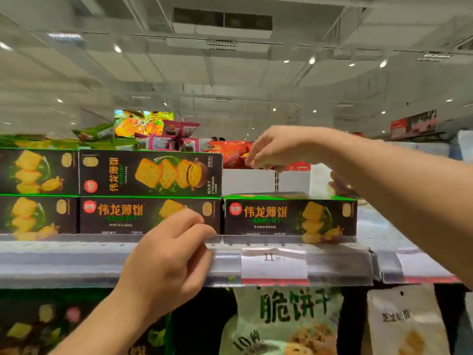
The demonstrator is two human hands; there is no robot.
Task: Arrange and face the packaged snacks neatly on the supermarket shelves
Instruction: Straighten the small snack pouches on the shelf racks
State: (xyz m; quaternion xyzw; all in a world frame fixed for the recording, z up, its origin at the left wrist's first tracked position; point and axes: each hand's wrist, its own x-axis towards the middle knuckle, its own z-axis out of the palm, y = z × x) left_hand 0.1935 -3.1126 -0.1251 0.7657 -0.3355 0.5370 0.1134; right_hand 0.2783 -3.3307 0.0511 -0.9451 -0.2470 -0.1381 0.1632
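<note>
While right hand (273,147) hovers, box (290,217) below.

My left hand (166,262) covers part of the lower middle box (143,213); my right hand's fingertips (252,160) blur together, their grip unreadable.

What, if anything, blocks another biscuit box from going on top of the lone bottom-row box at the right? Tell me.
Nothing visible sits in that slot: the top of the bottom-row box is bare, beside the upper box. The right hand hovers above and behind it, fingers near the red packets. The left hand is low, at the shelf rail.
</note>
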